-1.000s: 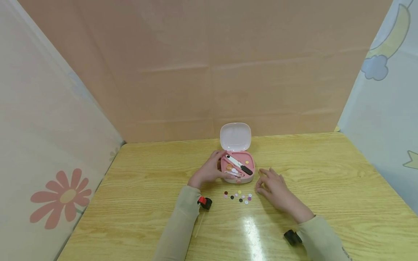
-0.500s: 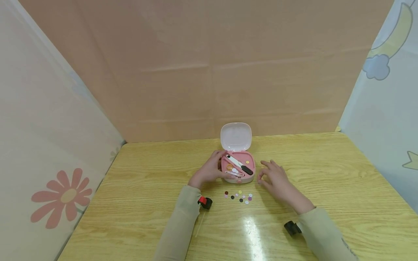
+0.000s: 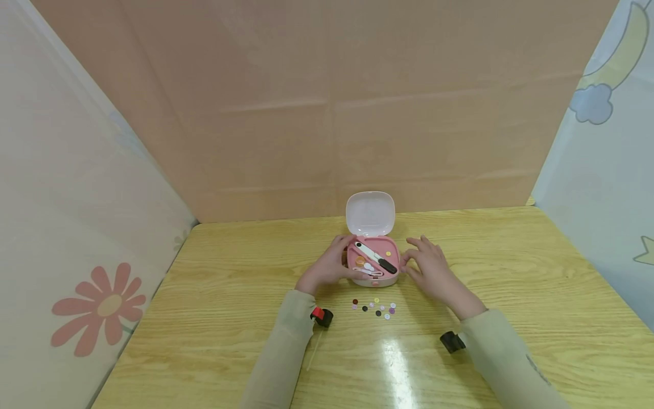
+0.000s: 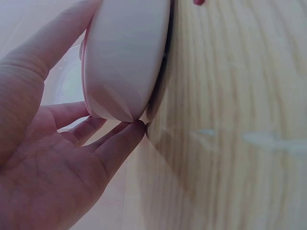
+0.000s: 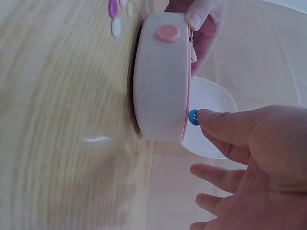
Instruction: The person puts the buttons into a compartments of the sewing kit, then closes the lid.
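A pink-and-white box [image 3: 383,282] stands on the table with its pale lid [image 3: 370,213] raised. My left hand [image 3: 329,264] grips its left side, thumb at the front and fingers behind. Within the box lie a white tool with a black end [image 3: 387,265], an orange round piece [image 3: 360,261], small white pieces [image 3: 368,266] and a yellow button [image 3: 388,254]. At the box's right edge, my right hand [image 3: 433,274] pinches a blue button [image 5: 193,117] between thumb and index finger. The other right fingers are spread.
In front of the box several loose buttons are scattered, among them a dark red button [image 3: 355,301], a yellow button [image 3: 376,300] and a purple button [image 3: 392,311]. Behind the wooden table [image 3: 245,255] hangs a plain backdrop [image 3: 265,142].
My right hand has moved forward from beside the loose buttons to the box's right edge. The left hand keeps its hold on the box.
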### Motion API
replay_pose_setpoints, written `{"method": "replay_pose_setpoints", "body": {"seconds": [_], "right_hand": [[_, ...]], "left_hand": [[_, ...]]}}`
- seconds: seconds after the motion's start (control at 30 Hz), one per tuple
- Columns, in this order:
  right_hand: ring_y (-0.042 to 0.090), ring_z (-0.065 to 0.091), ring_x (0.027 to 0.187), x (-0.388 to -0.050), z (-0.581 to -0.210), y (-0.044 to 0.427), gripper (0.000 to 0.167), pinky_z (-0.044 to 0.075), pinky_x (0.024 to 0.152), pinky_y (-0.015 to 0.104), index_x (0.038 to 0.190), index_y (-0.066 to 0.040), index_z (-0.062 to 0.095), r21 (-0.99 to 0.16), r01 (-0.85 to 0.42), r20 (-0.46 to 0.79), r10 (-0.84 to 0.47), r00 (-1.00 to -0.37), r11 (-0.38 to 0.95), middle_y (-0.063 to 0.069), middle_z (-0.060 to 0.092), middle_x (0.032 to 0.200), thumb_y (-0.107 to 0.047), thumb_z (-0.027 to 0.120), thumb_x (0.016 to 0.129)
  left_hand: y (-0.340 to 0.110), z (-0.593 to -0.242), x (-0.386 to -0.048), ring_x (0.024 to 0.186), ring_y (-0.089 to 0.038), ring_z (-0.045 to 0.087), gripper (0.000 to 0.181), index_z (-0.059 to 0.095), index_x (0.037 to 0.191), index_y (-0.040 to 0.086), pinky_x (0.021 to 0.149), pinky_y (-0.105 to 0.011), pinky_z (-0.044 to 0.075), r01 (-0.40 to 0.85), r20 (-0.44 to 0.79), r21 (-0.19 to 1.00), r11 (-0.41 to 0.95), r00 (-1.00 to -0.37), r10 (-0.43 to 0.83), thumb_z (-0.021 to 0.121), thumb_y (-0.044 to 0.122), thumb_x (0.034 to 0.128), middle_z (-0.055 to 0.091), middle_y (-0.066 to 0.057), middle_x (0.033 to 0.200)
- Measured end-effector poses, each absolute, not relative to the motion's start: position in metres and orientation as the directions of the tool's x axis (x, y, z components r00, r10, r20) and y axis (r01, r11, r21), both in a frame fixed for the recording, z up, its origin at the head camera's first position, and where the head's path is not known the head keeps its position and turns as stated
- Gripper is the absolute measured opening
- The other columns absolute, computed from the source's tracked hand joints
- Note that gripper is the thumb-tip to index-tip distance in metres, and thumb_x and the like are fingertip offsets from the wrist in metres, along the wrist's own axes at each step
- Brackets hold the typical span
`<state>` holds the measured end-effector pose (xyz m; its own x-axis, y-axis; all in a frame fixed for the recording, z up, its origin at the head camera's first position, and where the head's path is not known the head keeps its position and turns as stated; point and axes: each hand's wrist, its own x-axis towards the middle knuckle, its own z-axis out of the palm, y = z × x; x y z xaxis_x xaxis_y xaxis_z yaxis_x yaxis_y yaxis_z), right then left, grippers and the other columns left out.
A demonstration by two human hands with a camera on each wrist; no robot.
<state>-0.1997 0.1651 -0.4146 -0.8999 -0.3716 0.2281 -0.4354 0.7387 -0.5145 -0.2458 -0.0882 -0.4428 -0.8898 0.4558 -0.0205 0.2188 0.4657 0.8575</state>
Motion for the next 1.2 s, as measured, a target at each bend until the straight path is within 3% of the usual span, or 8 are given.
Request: {"method": "replay_pose_setpoints", "body": {"seconds": [0.67,1.2], "right_hand": [[0.055,0.020,0.132,-0.229,-0.418,0.156,0.006,0.009,0.102,0.072,0.086,-0.006,0.064,-0.517,-0.416,0.236,-0.342,-0.910,0.749,0.031,0.040,0.138,-0.009,0.069,0.088],[0.051,0.025,0.131,-0.241,-0.427,0.148,0.005,0.011,0.105,0.067,0.084,-0.007,0.065,-0.550,-0.393,0.251,-0.303,-0.919,0.737,0.029,0.044,0.135,-0.007,0.069,0.088]], "left_hand": [[-0.088,-0.441,-0.244,0.119,-0.023,0.043,0.092,0.033,0.148,0.021,0.100,-0.036,0.041,0.229,-0.003,0.870,0.436,-0.883,0.470,0.085,0.024,0.0724,0.037,-0.006,0.133],[-0.089,-0.441,-0.244,0.118,-0.020,0.044,0.093,0.033,0.148,0.017,0.099,-0.032,0.042,0.228,-0.007,0.869,0.439,-0.882,0.471,0.086,0.025,0.0719,0.037,-0.003,0.131]]}}
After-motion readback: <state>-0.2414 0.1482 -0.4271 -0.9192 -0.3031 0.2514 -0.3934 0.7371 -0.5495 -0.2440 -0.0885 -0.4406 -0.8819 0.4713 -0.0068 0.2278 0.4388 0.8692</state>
